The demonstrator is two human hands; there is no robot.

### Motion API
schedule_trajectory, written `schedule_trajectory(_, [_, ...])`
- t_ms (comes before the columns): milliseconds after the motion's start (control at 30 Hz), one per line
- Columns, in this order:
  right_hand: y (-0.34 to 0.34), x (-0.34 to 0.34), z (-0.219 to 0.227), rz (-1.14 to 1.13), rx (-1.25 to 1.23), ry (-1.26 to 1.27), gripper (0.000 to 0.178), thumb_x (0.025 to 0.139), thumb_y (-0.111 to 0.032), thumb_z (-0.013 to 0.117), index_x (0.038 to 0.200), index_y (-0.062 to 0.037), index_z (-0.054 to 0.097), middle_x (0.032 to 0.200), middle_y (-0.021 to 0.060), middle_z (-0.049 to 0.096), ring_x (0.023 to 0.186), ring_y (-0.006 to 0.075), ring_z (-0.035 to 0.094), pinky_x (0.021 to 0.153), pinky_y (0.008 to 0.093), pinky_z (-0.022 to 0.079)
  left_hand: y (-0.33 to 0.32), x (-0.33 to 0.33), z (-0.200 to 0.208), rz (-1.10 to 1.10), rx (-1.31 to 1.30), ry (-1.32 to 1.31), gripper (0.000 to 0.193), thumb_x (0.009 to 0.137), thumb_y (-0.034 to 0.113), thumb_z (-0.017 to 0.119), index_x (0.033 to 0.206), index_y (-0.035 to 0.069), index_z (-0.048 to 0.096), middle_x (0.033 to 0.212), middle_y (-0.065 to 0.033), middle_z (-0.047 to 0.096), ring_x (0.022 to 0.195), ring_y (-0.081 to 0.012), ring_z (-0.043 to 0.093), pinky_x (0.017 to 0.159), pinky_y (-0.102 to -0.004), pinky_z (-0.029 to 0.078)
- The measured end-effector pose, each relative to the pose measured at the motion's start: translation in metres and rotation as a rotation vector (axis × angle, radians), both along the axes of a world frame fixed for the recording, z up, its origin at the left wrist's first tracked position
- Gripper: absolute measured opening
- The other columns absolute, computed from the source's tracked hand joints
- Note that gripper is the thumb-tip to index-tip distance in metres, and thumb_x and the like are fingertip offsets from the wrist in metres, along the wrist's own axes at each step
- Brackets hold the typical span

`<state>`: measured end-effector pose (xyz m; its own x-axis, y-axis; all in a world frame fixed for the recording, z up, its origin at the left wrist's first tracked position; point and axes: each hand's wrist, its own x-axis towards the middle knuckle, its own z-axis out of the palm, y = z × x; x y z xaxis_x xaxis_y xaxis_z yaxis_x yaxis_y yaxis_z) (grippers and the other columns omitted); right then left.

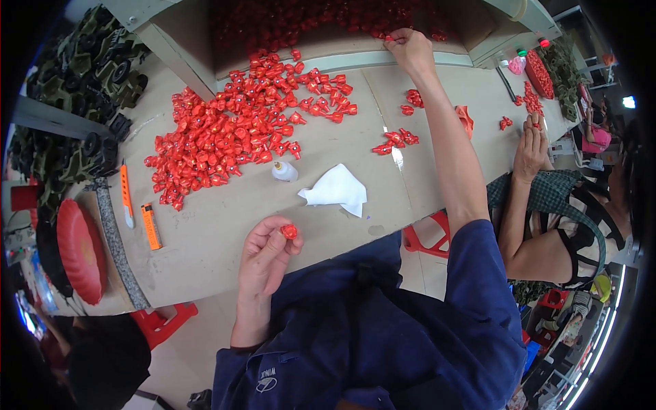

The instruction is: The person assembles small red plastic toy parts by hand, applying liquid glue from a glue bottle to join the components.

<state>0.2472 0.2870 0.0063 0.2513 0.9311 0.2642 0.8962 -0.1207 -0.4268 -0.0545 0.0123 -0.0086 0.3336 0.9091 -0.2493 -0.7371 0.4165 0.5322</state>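
One white plastic bottle (pixel 285 172), one crumpled white cloth (pixel 336 189), one slim orange knife (pixel 126 191), one oblong orange item (pixel 151 227); small red plastic pieces (pixel 215 133) defy counting.

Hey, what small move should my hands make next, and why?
I'd probably close the right hand securely on the small red part at its fingertips: that arm is stretched out to the recess, and whether the part is gripped is unclear. The left hand pinches another red piece.
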Motion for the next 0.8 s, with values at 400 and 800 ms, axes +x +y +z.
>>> schedule_trajectory(400, [-0.210,-0.085,0.050,0.667,-0.298,0.656,0.027,0.063,-0.005,0.072,0.088,-0.0014,0.062,0.066,0.0001,0.056,0.058,0.0050,0.046,0.051,0.0187,0.038,0.002,0.016,0.010,-0.019,-0.018,0.057,0.021,0.085,0.007,0.050,0.104,-0.002,0.052,0.087,-0.0091,0.058,0.077,-0.0137,0.056,0.066,-0.0239,0.045])
schedule_trajectory(800, [-0.246,-0.099,0.042,0.875,-0.035,0.409,0.030,0.059,-0.014,0.072,0.084,-0.0008,0.061,0.067,0.0074,0.057,0.060,0.0207,0.054,0.053,0.0298,0.045,-0.009,0.030,0.011,-0.004,0.063,0.351,0.018,0.082,0.004,0.055,0.098,-0.003,0.058,0.085,-0.0086,0.061,0.071,-0.0112,0.056,0.063,-0.0224,0.046])
